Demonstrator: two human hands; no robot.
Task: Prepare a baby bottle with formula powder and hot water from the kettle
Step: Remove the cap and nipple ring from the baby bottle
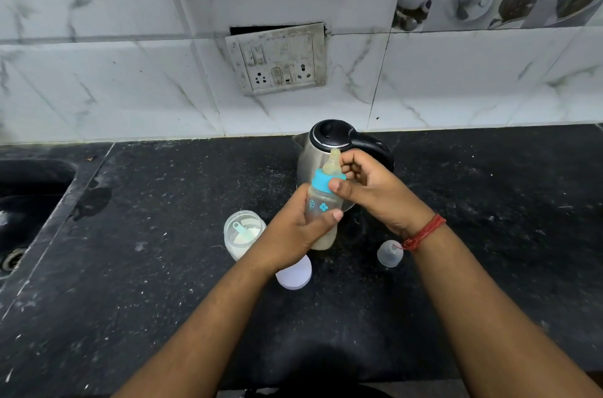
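A clear baby bottle (321,206) with a blue collar and a pale teat is held above the black counter, tilted slightly, with milky liquid in its lower part. My left hand (293,234) wraps around the bottle's body. My right hand (368,188) grips the blue collar (321,181) with thumb and fingers. Right behind the bottle stands the steel kettle (326,149) with a black lid and handle. An open formula jar (243,232) with white powder and a blue scoop stands left of the bottle.
The jar's white lid (295,275) lies flat below my left wrist. A clear bottle cap (390,253) stands on the counter (163,234) under my right wrist. A dark sink (23,201) is at the far left. A wall socket (277,59) sits above the kettle.
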